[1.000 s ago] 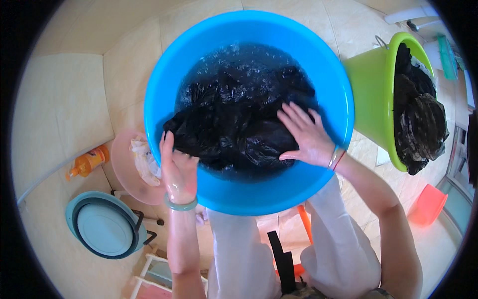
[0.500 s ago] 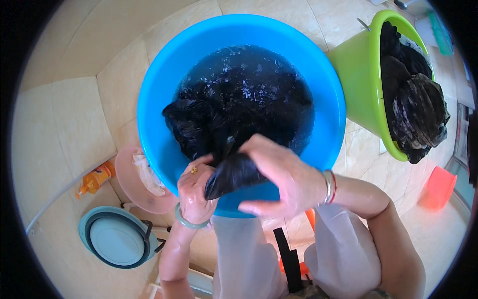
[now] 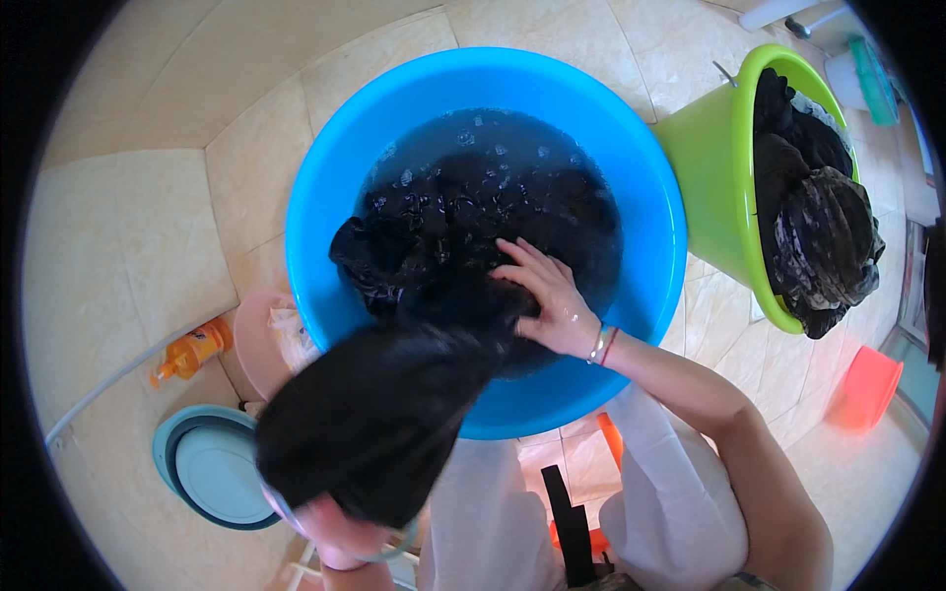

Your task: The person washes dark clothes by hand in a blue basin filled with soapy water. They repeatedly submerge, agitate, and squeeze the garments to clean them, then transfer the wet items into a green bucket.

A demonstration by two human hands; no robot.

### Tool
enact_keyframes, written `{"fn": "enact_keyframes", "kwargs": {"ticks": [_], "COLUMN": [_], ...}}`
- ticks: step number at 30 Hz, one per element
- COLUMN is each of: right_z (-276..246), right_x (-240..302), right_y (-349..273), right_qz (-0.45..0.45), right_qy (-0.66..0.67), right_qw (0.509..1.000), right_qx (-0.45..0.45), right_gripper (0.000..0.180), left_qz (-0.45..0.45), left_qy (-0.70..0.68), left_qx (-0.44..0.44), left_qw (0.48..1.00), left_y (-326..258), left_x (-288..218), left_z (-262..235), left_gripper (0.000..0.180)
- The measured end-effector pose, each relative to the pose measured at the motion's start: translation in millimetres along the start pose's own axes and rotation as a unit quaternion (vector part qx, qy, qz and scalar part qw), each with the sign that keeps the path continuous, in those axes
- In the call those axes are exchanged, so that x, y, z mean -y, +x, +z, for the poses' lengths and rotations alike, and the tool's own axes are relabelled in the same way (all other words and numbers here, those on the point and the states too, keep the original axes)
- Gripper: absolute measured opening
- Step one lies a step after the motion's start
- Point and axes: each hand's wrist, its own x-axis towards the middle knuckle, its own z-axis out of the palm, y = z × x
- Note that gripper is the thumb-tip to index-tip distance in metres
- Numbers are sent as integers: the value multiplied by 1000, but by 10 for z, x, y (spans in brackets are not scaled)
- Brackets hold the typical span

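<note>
A wet black garment [image 3: 379, 409] stretches from the water up over the near left rim of a big blue basin [image 3: 330, 197]. At its raised end my left hand [image 3: 340, 532] is closed on the cloth, smeared by motion and with its fingers partly covered. My right hand [image 3: 554, 303] lies over the cloth inside the basin, its fingers extended and apart. More black cloth [image 3: 379, 251] bunches at the left of the dark, bubbly water [image 3: 483, 138].
At the right a lime-green bucket [image 3: 702, 163] holds dark wet clothes [image 3: 823, 231]. A red-orange container [image 3: 869, 389] stands beyond. To the left are a pink basin [image 3: 258, 345], an orange bottle [image 3: 194, 350] and a grey-blue collapsible basin [image 3: 222, 473].
My left hand has pulled the black cloth out of the basin, toward me and left. My right hand has moved forward onto the cloth over the water.
</note>
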Motion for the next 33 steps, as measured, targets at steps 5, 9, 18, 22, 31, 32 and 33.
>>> {"fn": "enact_keyframes", "kwargs": {"ticks": [5, 9, 18, 22, 31, 32, 33], "right_z": [-95, -389, -924, -488, 142, 190, 234], "right_x": [40, 462, 24, -488, -827, -859, -890], "right_y": [-34, -64, 810, 1246, 1538, 1600, 1658], "right_qz": [111, 77, 145, 122, 102, 146, 189], "right_qy": [279, 410, 202, -88, -405, -344, -280], "right_qw": [954, 905, 947, 966, 894, 920, 938], "right_qx": [6, -82, -202, -209, 164, 119, 73], "right_gripper": [43, 35, 41, 76, 32, 32, 32], "left_qz": [-321, -181, -221, -289, -392, -405, -418], "left_qy": [-206, 160, -105, -81, -48, -34, -20], "left_qx": [33, 327, 172, -4, 20, 14, 7], "left_qw": [924, 914, 954, 954, 919, 914, 908], "left_y": [567, 423, 837, 885, 600, 604, 598], "left_x": [395, 963, 1381, 2174, 2750, 2807, 2858], "left_z": [-24, 87, 665, 1062, 1313, 1319, 1319], "left_gripper": [50, 63, 54, 87, 41, 40, 39]}}
